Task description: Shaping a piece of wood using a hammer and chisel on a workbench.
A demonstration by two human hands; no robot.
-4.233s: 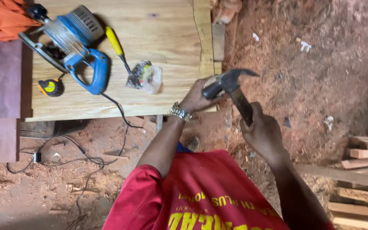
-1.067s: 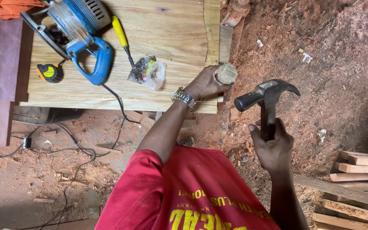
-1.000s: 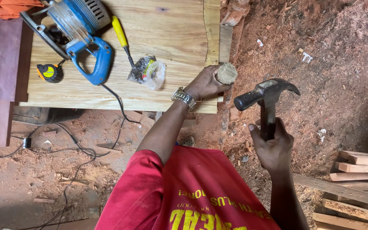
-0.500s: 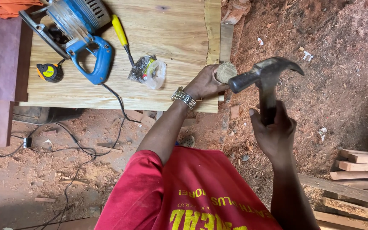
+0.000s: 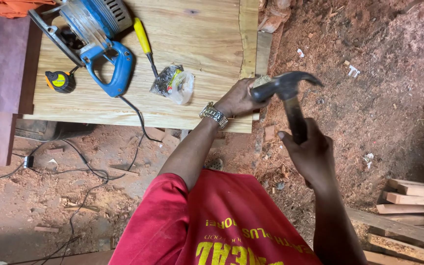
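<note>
Hammer [image 5: 290, 95] sits in the right hand [image 5: 310, 157], fist closed around the handle low down, long axis running near to far, head just right of the left hand [image 5: 239, 98]. That hand pinches a small piece at the board's [image 5: 197, 39] right edge.

My right hand [image 5: 312, 157] grips the hammer [image 5: 288, 95], its head over my left hand [image 5: 239, 98], which holds a small wooden piece [image 5: 260, 81] at the table [image 5: 197, 49] edge.
</note>
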